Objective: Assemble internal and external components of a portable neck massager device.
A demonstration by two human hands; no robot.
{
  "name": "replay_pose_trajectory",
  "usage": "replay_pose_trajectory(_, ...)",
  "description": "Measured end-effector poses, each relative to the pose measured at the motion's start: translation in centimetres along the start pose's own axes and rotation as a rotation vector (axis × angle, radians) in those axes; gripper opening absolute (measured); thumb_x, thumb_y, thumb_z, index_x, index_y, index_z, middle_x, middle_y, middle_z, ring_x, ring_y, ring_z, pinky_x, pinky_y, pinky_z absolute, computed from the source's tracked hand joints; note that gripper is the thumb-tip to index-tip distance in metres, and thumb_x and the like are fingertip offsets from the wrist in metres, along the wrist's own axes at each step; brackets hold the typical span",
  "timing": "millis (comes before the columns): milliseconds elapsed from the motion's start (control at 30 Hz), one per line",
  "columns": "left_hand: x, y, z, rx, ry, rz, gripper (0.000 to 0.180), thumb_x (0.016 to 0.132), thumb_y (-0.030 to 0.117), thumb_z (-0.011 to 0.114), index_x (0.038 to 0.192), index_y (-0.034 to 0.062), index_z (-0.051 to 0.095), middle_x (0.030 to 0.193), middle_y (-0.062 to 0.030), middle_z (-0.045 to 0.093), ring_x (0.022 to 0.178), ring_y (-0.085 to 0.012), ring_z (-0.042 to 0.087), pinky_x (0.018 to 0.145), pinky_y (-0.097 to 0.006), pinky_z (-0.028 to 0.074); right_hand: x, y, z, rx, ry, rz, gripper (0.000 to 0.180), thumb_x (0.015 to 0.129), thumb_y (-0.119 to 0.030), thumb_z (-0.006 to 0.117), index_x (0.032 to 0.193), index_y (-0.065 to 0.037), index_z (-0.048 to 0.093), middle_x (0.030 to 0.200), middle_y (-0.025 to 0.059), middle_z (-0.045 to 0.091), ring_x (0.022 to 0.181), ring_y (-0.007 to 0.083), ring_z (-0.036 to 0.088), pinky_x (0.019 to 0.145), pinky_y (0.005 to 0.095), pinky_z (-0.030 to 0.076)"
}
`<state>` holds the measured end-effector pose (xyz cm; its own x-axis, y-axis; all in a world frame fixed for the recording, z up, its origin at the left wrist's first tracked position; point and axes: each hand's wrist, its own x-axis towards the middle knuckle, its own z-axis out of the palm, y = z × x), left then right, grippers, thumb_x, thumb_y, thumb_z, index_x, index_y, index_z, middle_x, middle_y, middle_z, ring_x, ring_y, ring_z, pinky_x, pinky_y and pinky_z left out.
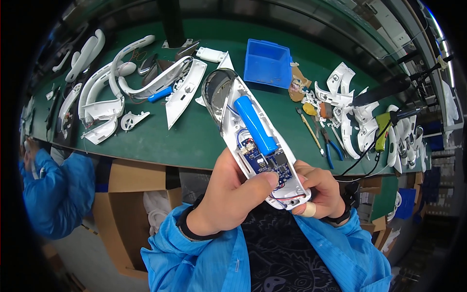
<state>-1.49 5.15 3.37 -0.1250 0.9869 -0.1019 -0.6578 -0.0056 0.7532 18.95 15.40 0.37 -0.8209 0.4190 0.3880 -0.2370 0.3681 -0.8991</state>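
Note:
My left hand (pixel 233 197) is closed around the lower left side of an open white plastic housing (pixel 288 156), with its thumb pressed on a blue circuit board (pixel 267 168). From the right, my right hand (pixel 321 190) grips the housing's lower end; a light wrap covers one finger. The housing is tilted, its far end pointing up and left. Inside it lies a blue cylindrical battery (pixel 255 125) above the board. Thin red and blue wires run at the lower end. A dark glossy curved cover (pixel 218 95) sits at the far end.
A blue bin (pixel 267 63) stands at the back of the green table (pixel 160 141). Curved white shells (pixel 104 82) lie left, broken white pieces (pixel 340 92) right. Pliers (pixel 332 148), a brush-like tool (pixel 310 129) and a green-yellow power tool (pixel 383 131) lie right. Another person's blue sleeve (pixel 58 190) is at left.

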Motion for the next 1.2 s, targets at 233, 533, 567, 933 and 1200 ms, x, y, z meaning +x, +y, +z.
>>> replay_pose_trajectory(233,0.0,-0.2,-0.3,0.011,-0.025,0.011,0.045,0.086,0.014,0.061,0.124,-0.0059,0.047,0.102,-0.0277,0.072,0.098,-0.0346,0.074,0.092,-0.042,0.06,-0.2,0.3,-0.1,-0.017,-0.011,0.009,0.042,0.077,-0.018,0.09,0.103,-0.003,0.062,0.089,0.0142,0.069,0.08,0.0296,0.065,0.078,0.0404,0.049)
replay_pose_trajectory(533,0.0,-0.3,-0.7,0.018,-0.083,0.016,0.043,0.09,0.017,0.061,0.123,-0.0078,0.048,0.102,-0.0269,0.073,0.097,-0.0326,0.074,0.091,-0.041,0.059,-0.2,0.7,0.2,0.002,-0.038,-0.017,0.046,0.077,-0.019,0.091,0.108,-0.003,0.061,0.091,0.0147,0.069,0.08,0.0297,0.067,0.079,0.041,0.05)
replay_pose_trajectory(567,0.0,-0.2,-0.8,0.019,-0.095,0.003,0.043,0.09,0.017,0.06,0.123,-0.0084,0.048,0.103,-0.0266,0.073,0.097,-0.0317,0.074,0.091,-0.041,0.059,-0.2,0.7,0.1,-0.005,-0.041,-0.012,0.045,0.077,-0.019,0.09,0.108,-0.003,0.061,0.09,0.0145,0.069,0.08,0.0295,0.067,0.079,0.0409,0.05)
replay_pose_trajectory(933,-0.3,-0.4,-1.0,0.019,-0.122,0.013,0.053,0.092,0.019,0.061,0.133,-0.0103,0.044,0.105,-0.0253,0.073,0.101,-0.0308,0.073,0.095,-0.041,0.057,-0.4,0.8,0.5,0.003,-0.043,-0.021,0.046,0.078,-0.019,0.09,0.109,-0.002,0.061,0.091,0.0151,0.07,0.079,0.0292,0.067,0.079,0.0406,0.05)
replay_pose_trajectory(1200,-0.2,-0.8,-1.5,-0.09,-0.182,0.017,0.039,0.095,0.006,0.059,0.131,-0.0028,0.047,0.116,-0.0089,0.067,0.104,-0.0123,0.065,0.092,-0.032,0.054,-0.3,0.7,0.5,0.022,-0.036,0.001,0.046,0.078,-0.019,0.091,0.107,-0.003,0.06,0.092,0.0151,0.07,0.08,0.0298,0.067,0.08,0.0406,0.05)
